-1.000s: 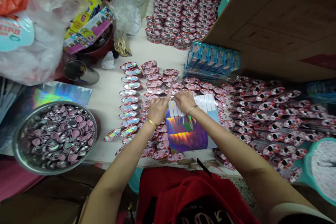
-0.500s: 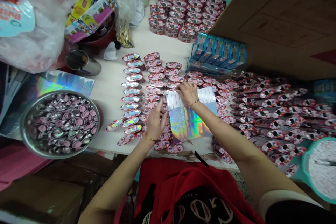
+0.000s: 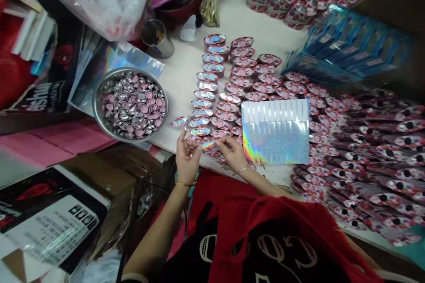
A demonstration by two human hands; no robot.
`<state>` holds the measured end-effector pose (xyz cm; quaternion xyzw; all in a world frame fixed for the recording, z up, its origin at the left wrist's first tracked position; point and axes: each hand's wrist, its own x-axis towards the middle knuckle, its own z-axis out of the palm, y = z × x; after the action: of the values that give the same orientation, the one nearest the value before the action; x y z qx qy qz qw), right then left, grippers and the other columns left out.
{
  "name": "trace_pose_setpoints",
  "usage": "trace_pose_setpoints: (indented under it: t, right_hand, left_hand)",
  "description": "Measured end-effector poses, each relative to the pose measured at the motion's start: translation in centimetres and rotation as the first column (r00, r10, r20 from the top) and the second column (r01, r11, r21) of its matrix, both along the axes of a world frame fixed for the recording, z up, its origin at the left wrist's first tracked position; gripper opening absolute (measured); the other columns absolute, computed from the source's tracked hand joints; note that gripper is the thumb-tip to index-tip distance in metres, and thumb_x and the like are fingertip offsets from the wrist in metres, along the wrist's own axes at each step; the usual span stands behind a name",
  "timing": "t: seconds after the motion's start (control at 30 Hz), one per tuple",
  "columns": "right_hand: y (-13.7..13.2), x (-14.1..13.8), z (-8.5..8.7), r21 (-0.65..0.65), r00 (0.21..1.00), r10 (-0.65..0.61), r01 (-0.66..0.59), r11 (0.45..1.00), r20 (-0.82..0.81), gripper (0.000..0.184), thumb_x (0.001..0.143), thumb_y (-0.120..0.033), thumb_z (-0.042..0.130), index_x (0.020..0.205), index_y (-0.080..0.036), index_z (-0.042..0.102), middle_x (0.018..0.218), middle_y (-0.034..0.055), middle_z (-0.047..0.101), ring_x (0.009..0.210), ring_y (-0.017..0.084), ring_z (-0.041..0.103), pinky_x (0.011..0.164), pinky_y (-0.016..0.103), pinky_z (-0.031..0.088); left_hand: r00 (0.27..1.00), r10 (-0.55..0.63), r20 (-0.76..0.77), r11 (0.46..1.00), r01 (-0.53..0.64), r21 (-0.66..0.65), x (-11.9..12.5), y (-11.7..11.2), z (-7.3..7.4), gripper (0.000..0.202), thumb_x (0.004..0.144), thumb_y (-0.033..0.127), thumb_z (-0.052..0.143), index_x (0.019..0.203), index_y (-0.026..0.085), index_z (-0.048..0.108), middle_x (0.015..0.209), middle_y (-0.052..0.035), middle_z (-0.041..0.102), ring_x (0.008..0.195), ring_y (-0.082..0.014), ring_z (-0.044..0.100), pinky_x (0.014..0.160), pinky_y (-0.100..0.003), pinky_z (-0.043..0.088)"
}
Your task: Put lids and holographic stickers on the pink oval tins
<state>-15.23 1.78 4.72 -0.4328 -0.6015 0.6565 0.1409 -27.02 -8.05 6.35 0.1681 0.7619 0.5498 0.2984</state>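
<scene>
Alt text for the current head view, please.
A right hand holds a shiny strip, left hand at its other end. A rainbow-sheened sheet lies right, a metal bowl of discs left, rows of oval-topped pieces between.

Left forearm [image 3: 157,230]: rose from the lower part of the view, slanting inward toward the wrist.
Left wrist [image 3: 186,181]: was nearly in line with the forearm.
Left hand [image 3: 187,160]: pointed away from the body, its index finger [image 3: 181,137] raised and the other fingers curled toward the thumb.
Right forearm [image 3: 262,184]: angled forward and leftward; its elbow end was hidden.
Right wrist [image 3: 241,170]: lay a little nearer the body than the fingertips.
Right hand [image 3: 233,154]: pointed left, thumb and forefinger pinched together.
Spacing: the fingertips faced each other, near but apart.
</scene>
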Motion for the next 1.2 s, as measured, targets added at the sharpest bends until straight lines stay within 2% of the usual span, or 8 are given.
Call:
trace_pose_setpoints:
  t: [0.1,0.27,0.43,0.7,0.87,0.97,1.1,1.2]
  right_hand:
    - [-1.0,-1.6,-0.5,0.194,0.989,0.115,-0.131,0.972,0.094,0.028,0.09,-0.04,0.051,0.071,-0.02,0.059,0.07,0.001,0.059,0.071,0.016,0.051,0.07,0.03,0.037]
    - [-1.9,-4.3,-2.0,0.487,0.895,0.227,-0.405,0.774,0.384,0.021,0.092,-0.033,0.05,0.081,-0.02,0.063,0.087,0.0054,0.065,0.089,0.021,0.05,0.08,0.035,0.029]
    - [-2.2,-5.9,-3.4,0.553,0.81,0.283,-0.564,0.613,0.514,0.026,0.096,-0.034,0.043,0.088,-0.019,0.064,0.095,0.0081,0.064,0.093,0.023,0.047,0.078,0.036,0.026]
    - [-2.5,-6.5,-4.5,0.576,0.739,0.294,-0.663,0.479,0.606,0.027,0.096,-0.03,0.039,0.091,-0.017,0.063,0.096,0.0113,0.063,0.093,0.025,0.045,0.079,0.038,0.025]
    - [-2.5,-6.4,-5.1,0.567,0.762,0.273,-0.628,0.533,0.588,0.03,0.092,-0.025,0.043,0.116,-0.013,0.057,0.108,0.0142,0.062,0.099,0.027,0.046,0.083,0.039,0.028]
    - [-2.2,-6.1,-4.8,0.589,0.815,0.279,-0.564,0.579,0.507,0.043,0.091,-0.023,0.041,0.132,-0.014,0.047,0.117,0.0142,0.059,0.104,0.028,0.046,0.087,0.04,0.031]
    - [-1.4,-4.5,-3.3,0.584,0.96,0.116,-0.249,0.773,0.255,0.045,0.095,-0.042,0.038,0.13,-0.017,0.05,0.12,0.0131,0.057,0.11,0.025,0.047,0.094,0.04,0.036]
    - [-1.1,-2.4,-2.0,0.354,0.991,-0.038,-0.01,0.935,0.126,0.055,0.094,-0.058,0.03,0.119,-0.019,0.058,0.112,0.0111,0.061,0.105,0.023,0.052,0.092,0.039,0.04]
  left_hand:
    - [0.999,0.035,-0.025,0.999,-0.036,-0.035,-0.9,-2.4,-1.1,0.07,0.076,0.028,0.069,0.138,0.023,0.038,0.08,0.0015,0.055,0.071,-0.0098,0.054,0.067,-0.022,0.045]
    - [0.975,0.048,-0.216,0.985,-0.083,-0.154,-3.3,-4.0,-3.4,0.069,0.078,0.025,0.064,0.14,0.019,0.036,0.079,0.0009,0.058,0.072,-0.0117,0.055,0.07,-0.025,0.045]
    - [0.904,-0.095,-0.416,0.94,-0.056,-0.336,-4.8,-4.3,-5.5,0.071,0.078,0.024,0.061,0.143,0.016,0.034,0.082,-0.0001,0.062,0.077,-0.0154,0.057,0.086,-0.034,0.041]
    - [0.825,-0.26,-0.502,0.882,-0.008,-0.471,-4.9,-4.5,-7.0,0.068,0.082,0.027,0.055,0.144,0.013,0.032,0.086,-0.0041,0.065,0.081,-0.02,0.057,0.086,-0.038,0.035]
    - [0.797,-0.265,-0.543,0.875,-0.037,-0.482,-4.8,-4.4,-7.6,0.063,0.083,0.03,0.054,0.141,0.011,0.036,0.093,-0.0091,0.063,0.09,-0.0249,0.055,0.087,-0.04,0.035]
    - [0.756,-0.238,-0.61,0.907,-0.052,-0.417,-5.1,-4.7,-6.8,0.051,0.084,0.032,0.054,0.13,0.012,0.047,0.106,-0.0146,0.058,0.103,-0.0274,0.051,0.09,-0.041,0.035]
    - [0.762,-0.102,-0.64,0.981,-0.029,-0.191,-4.9,-4.8,-3.3,0.029,0.081,0.035,0.061,0.103,0.017,0.056,0.105,-0.0112,0.055,0.105,-0.0242,0.05,0.095,-0.04,0.036]
    - [0.895,-0.063,-0.442,0.998,0.051,-0.037,-3.5,-4.1,-0.7,0.018,0.081,0.034,0.062,0.088,0.019,0.056,0.094,-0.0055,0.055,0.095,-0.0192,0.052,0.087,-0.034,0.041]
